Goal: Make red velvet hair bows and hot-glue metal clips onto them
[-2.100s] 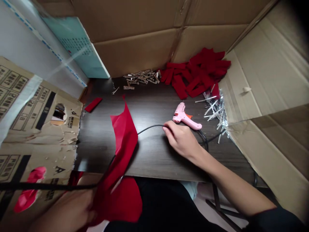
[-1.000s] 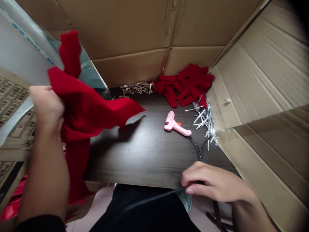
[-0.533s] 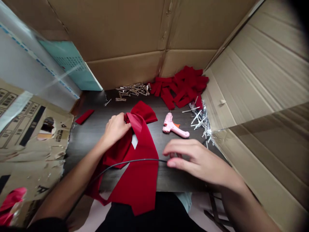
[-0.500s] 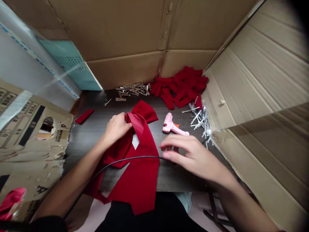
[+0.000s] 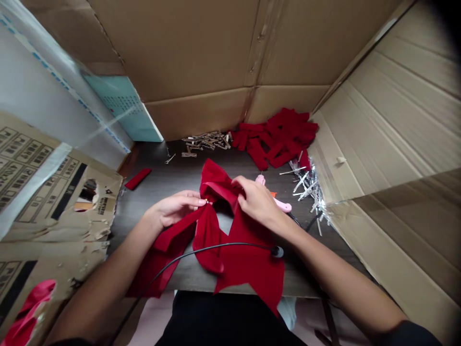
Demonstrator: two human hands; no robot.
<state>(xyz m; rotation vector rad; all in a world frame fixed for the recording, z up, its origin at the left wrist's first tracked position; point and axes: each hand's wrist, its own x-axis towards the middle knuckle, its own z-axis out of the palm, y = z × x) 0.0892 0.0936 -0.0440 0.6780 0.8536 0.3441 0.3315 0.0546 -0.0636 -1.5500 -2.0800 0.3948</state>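
The red bow lies left of the glue gun; the left hand pinches its gathered middle, probably for steadiness, while the right hand grasps its edge, perhaps for shaping.

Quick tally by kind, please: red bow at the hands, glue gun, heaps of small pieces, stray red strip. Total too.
Red bow: 1, at left hand and right hand
Pink glue gun: 1
Heaps: 3 (red strips, metal clips, silvery strips)
Stray red strip: 1
Total: 6
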